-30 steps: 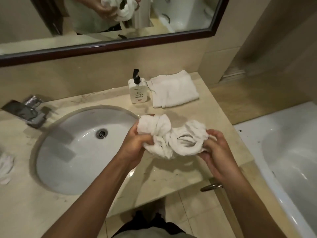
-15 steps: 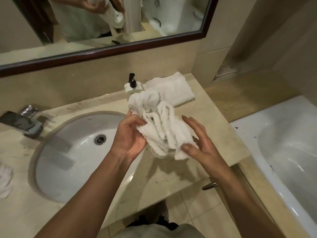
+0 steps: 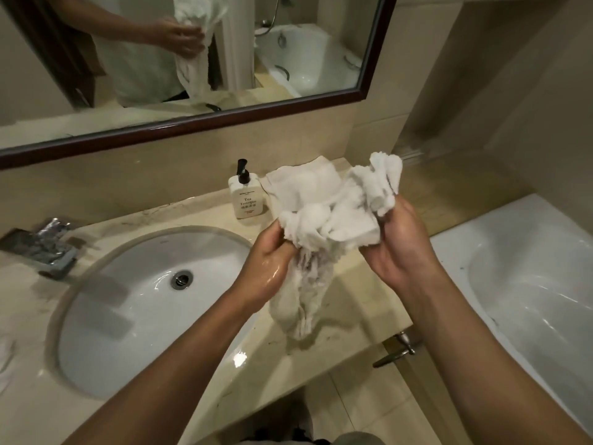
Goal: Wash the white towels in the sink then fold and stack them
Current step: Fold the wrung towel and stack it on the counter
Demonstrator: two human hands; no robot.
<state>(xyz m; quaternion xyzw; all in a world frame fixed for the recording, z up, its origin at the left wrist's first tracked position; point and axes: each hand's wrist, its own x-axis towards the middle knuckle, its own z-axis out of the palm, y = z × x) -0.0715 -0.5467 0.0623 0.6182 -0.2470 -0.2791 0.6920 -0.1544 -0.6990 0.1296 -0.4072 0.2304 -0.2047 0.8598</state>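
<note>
Wet white towel (image 3: 324,220) hangs limp and heavy, pinched by left hand (image 3: 272,255) and right hand (image 3: 398,242). Best gripped at its corners; sink (image 3: 106,316) lies at eight o'clock.

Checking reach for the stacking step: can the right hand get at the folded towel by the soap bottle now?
Probably not yet. The right hand and left hand both grip the crumpled wet towel, which hangs in front of the folded towel beside the soap bottle. Nothing else blocks it.
</note>
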